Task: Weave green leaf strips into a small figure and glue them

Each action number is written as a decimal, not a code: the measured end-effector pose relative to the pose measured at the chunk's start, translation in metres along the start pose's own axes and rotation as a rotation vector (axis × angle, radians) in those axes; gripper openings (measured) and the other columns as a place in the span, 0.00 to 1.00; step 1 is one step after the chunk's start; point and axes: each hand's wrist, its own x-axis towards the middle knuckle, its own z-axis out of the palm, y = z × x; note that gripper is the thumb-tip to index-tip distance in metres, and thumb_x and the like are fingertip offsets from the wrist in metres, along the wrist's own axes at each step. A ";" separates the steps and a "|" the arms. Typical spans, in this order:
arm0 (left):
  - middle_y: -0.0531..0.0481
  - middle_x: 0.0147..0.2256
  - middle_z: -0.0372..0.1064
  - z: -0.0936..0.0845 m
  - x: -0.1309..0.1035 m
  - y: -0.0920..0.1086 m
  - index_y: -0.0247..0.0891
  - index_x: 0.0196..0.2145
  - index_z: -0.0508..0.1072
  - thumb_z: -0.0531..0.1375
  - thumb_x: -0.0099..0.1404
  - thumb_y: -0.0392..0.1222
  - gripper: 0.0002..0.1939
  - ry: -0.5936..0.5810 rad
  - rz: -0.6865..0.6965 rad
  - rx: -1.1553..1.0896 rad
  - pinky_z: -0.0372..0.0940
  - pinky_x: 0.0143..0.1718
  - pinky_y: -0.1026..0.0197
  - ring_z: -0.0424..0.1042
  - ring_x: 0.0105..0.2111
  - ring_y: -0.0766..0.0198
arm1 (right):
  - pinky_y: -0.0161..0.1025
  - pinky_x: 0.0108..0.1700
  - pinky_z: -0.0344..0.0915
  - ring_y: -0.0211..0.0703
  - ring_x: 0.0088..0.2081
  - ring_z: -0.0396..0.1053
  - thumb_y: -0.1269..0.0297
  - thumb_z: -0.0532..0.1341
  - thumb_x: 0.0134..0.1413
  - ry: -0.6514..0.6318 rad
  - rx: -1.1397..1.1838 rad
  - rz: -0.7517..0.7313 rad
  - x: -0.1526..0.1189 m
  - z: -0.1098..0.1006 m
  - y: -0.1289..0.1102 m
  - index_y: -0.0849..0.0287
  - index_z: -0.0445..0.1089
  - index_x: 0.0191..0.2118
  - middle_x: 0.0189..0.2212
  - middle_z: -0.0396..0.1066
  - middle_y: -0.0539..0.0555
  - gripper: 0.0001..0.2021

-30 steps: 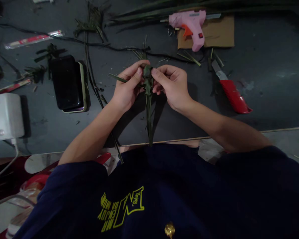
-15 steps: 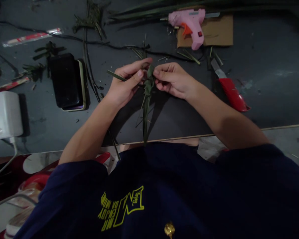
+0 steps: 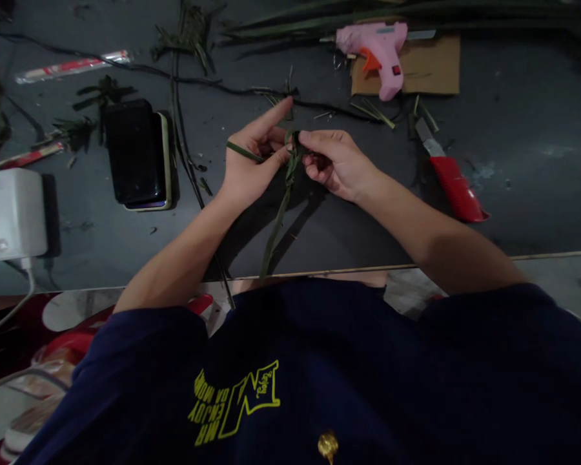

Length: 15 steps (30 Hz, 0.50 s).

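Observation:
Between my two hands is a green leaf piece (image 3: 291, 169), folded or knotted at its top, with a long strip hanging toward the table's front edge. My left hand (image 3: 254, 158) pinches it from the left with the thumb, while the index finger points up and away. A narrow green strip (image 3: 244, 152) crosses that hand. From the right, my right hand (image 3: 336, 161) grips the top of the leaf piece between thumb and curled fingers. The exact folds at the fingertips are too small to tell.
A pink glue gun (image 3: 380, 55) lies on cardboard (image 3: 436, 64) at the back. The red cutter (image 3: 458, 187) has its blade exposed on the right. Left are a black phone (image 3: 130, 152), a white adapter (image 3: 14, 213), a cable (image 3: 208, 82) and leaf scraps (image 3: 186, 35).
My left index finger has lifted off and straightened upward. The leaf piece has turned, and its hanging strip now slants to the lower left. The view has shifted slightly.

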 end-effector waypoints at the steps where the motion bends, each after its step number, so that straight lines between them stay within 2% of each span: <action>1: 0.51 0.34 0.78 0.000 0.000 0.001 0.45 0.54 0.78 0.75 0.57 0.53 0.29 -0.008 0.007 0.008 0.75 0.44 0.56 0.80 0.40 0.56 | 0.21 0.16 0.57 0.24 0.15 0.59 0.68 0.70 0.58 0.011 0.027 0.011 -0.001 0.001 0.001 0.60 0.67 0.20 0.17 0.65 0.44 0.18; 4: 0.51 0.34 0.78 0.000 -0.003 0.008 0.47 0.56 0.77 0.73 0.59 0.55 0.29 -0.019 0.042 0.045 0.74 0.42 0.57 0.79 0.38 0.57 | 0.23 0.15 0.56 0.25 0.15 0.61 0.70 0.69 0.60 0.046 0.104 0.023 -0.003 0.002 0.003 0.59 0.69 0.21 0.16 0.65 0.44 0.16; 9: 0.51 0.33 0.78 -0.005 -0.008 0.021 0.52 0.48 0.82 0.68 0.65 0.56 0.16 0.034 0.172 0.170 0.72 0.43 0.55 0.77 0.34 0.59 | 0.29 0.16 0.54 0.30 0.15 0.61 0.68 0.70 0.57 0.148 0.057 -0.128 -0.006 0.002 0.008 0.56 0.65 0.18 0.14 0.63 0.44 0.20; 13: 0.53 0.31 0.78 -0.009 -0.004 0.017 0.54 0.48 0.81 0.66 0.68 0.59 0.15 0.022 0.243 0.217 0.71 0.44 0.53 0.77 0.34 0.60 | 0.31 0.17 0.56 0.31 0.15 0.62 0.68 0.73 0.53 0.137 0.048 -0.261 -0.006 0.003 0.012 0.55 0.65 0.19 0.15 0.65 0.43 0.19; 15: 0.54 0.32 0.79 -0.009 -0.002 0.010 0.53 0.49 0.80 0.65 0.68 0.58 0.15 -0.010 0.301 0.177 0.72 0.41 0.54 0.77 0.33 0.63 | 0.30 0.17 0.55 0.31 0.15 0.62 0.70 0.72 0.54 0.157 0.055 -0.245 -0.007 0.004 0.012 0.56 0.64 0.19 0.14 0.64 0.43 0.20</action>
